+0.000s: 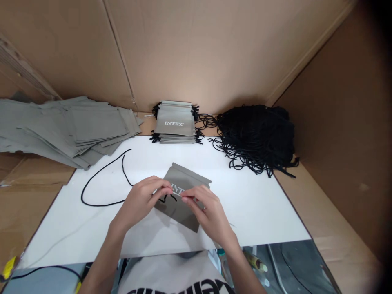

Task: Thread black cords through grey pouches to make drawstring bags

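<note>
A grey fabric pouch (183, 214) printed with white letters lies slanted on the white board, below both hands. My left hand (142, 200) is closed in a pinch over the pouch, with short bends of black cord (174, 198) showing just under its fingertips. More of this black cord (82, 192) loops out on the board to the left, passing behind my left wrist. Facing it, my right hand (206, 206) pinches a thin pale strip (177, 194) that spans the small gap between the fingertips. The fingers hide how cord and strip meet.
At the back centre sits a stack of grey pouches (174, 128) with black cord ends at the sides. A heap of black cords (257, 134) lies back right. Flat grey pouches (94, 126) pile up back left. Cardboard walls (196, 49) enclose the white board (254, 200).
</note>
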Demonstrator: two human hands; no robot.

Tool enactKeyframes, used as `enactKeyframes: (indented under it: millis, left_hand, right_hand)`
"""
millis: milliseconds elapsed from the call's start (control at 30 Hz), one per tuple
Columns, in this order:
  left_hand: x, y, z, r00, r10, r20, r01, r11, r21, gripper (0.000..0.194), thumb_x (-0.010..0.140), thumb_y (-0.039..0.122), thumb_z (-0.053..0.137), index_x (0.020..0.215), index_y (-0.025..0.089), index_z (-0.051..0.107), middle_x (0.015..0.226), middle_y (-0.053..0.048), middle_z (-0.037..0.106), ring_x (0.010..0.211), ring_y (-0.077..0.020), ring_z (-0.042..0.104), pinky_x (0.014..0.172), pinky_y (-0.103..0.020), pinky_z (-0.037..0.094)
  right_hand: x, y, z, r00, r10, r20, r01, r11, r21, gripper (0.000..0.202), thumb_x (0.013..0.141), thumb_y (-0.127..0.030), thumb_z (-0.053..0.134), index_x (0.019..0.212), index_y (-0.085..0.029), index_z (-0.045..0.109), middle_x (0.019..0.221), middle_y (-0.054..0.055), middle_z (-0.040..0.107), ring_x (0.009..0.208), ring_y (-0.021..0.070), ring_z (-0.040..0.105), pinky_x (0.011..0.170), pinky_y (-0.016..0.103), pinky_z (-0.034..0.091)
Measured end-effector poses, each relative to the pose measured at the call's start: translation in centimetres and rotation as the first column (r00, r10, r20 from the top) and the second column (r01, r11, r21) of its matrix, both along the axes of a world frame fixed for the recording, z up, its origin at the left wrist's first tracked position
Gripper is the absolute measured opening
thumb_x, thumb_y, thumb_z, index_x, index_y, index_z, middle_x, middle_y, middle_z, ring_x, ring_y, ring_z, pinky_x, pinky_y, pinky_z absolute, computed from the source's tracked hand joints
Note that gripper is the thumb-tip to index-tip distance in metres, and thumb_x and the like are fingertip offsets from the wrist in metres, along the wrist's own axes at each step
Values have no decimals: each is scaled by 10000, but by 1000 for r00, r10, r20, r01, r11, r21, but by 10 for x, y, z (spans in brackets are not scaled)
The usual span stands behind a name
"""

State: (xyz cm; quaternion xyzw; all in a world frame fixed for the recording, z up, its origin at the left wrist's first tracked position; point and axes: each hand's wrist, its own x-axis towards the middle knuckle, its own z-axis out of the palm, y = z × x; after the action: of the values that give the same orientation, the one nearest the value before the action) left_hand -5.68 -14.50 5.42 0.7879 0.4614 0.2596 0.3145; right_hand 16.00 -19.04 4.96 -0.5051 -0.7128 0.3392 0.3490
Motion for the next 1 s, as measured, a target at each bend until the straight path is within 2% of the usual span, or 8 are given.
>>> enactKeyframes:
  millis: [167,367,500,667,733,800,900,1000]
  left_hand:
    - [21,-2,-3,988,32,152,-74,958,279,187,969,187,551,885,234,711,895,-19,730,937,-187,645,822,-300,520]
    - [57,-8,6,935,127,331,-283,831,480,129,921,187,638,873,250,740,1008,-43,695,1125,-232,572,1027,-426,469]
    - [72,-8,9,939,104,329,-271,813,515,196,967,284,575,864,268,741,919,-34,714,1015,-230,633,1013,-461,466]
    - [75,10,19,955,-14,296,-123,889,441,243,992,347,524,978,267,753,1066,-53,714,1138,-245,609,1031,-437,449]
    - [75,24,19,968,-54,247,-41,930,365,269,1011,341,484,1107,268,724,1157,-60,688,1146,-235,597,992,-411,468]
    - [77,42,9,991,-101,88,72,956,285,287,1023,310,451,1146,270,706,1180,-51,678,1101,-221,607,951,-395,480]
    - [85,68,-21,951,-251,-180,285,937,200,288,1023,306,448,1133,247,708,1231,-64,663,1125,-245,601,949,-416,470]
    - [97,85,-53,888,-393,-239,438,881,179,225,952,343,607,1132,251,707,1272,-57,654,1171,-255,594,993,-402,444]
  right_hand:
    - [-11,-3,-6,994,-110,-23,112,989,94,187,997,-279,528,1098,-238,679,1034,74,719,948,235,623,796,362,501]
    - [-27,-6,-8,926,-167,-339,214,971,104,322,1024,-242,461,1287,-287,640,1311,70,645,1224,232,568,1038,401,449]
    - [-30,-6,0,817,-216,-535,187,976,-108,277,1028,-335,456,1064,-248,716,1019,49,722,956,207,663,861,342,527]
    - [2,2,7,806,-293,-515,289,953,-91,303,996,-381,516,823,-196,682,634,-8,565,587,134,525,556,260,433]
    - [28,8,15,764,-381,-521,435,900,-20,270,992,-376,529,889,-197,702,609,-21,524,533,116,452,501,251,355]
    - [56,13,28,690,-459,-560,621,772,132,274,969,-369,576,822,-182,713,614,-14,501,535,109,417,494,259,298]
    - [89,14,49,563,-562,-606,805,537,251,233,945,-358,614,938,-169,750,566,-32,449,488,102,351,470,268,208]
    - [110,7,58,540,-673,-506,842,445,305,273,948,-375,599,1021,-166,760,576,-27,452,491,105,354,471,274,197]
